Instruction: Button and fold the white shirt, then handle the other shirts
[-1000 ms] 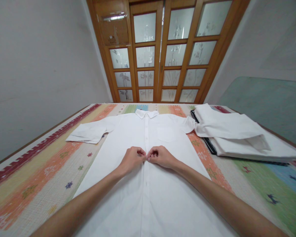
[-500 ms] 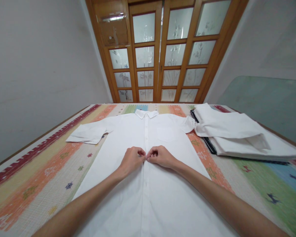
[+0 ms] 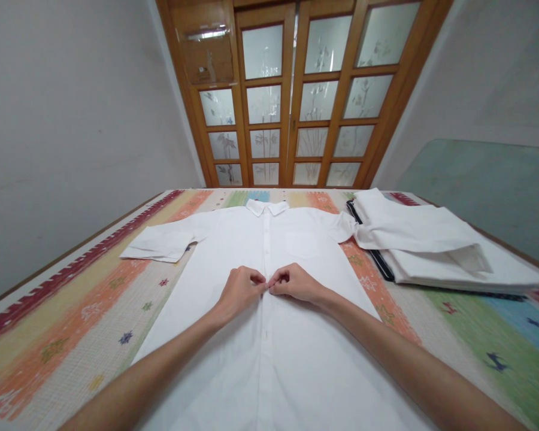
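Before you spreads a multicoloured, striped, patterned tablecloth [image 3: 101, 311]; on it lie a flat white collared button-front shirt [image 3: 296, 344] and, rightward, a flat dark item [image 3: 379, 264] beneath folded white fabric [image 3: 505, 266].

Shirt [image 3: 305, 347]: on the middle of the tabletop [image 3: 161, 305], collar [image 3: 268, 207] toward the far edge.
Cloth pile [image 3: 458, 276]: near the right edge, beneath one sleeve [image 3: 417, 230].
Doors [image 3: 314, 75]: behind the far edge.

2 hands [image 3: 243, 288] [image 3: 296, 282], 1 white shirt [image 3: 227, 245]
On view: 1 collar [image 3: 268, 207], 2 sleeves [image 3: 158, 240] [image 3: 424, 227], 1 folded pile [image 3: 505, 269] and 1 patterned tablecloth [image 3: 112, 287].
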A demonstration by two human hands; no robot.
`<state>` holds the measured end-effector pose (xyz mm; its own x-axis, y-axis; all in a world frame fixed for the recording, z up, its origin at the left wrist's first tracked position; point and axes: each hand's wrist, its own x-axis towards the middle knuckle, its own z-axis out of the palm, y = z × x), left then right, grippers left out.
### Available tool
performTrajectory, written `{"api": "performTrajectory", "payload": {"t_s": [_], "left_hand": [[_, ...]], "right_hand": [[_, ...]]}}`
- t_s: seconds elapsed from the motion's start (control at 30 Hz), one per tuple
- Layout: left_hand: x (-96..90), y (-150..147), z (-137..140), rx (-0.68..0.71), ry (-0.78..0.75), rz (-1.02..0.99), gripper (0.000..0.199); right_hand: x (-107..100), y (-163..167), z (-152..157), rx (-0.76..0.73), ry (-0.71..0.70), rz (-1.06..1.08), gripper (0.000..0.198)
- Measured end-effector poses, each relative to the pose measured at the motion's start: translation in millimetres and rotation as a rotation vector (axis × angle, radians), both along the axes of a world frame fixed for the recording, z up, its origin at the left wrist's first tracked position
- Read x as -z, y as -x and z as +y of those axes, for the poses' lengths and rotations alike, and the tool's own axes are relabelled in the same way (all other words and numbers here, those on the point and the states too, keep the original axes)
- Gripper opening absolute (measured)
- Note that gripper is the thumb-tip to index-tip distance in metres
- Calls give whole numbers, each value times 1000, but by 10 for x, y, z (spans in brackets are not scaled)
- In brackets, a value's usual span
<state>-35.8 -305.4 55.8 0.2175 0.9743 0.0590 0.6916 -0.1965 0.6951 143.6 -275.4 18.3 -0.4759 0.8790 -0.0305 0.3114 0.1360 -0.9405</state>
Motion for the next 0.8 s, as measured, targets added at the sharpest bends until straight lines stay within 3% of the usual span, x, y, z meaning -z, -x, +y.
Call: {"api": "performTrajectory", "payload": {"t_s": [0.27, 0.57, 0.8], "left_hand": [[-31, -1, 3, -16, 78, -57, 17], [-115, -54, -27, -20, 152, 18, 20], [-28, -56, -26, -57, 162, -32, 18]], "right_hand": [[0, 27, -30, 22, -19, 11, 13], [33, 57, -63, 63, -55, 36, 11], [28, 60, -70, 87, -105, -1, 11]]}}
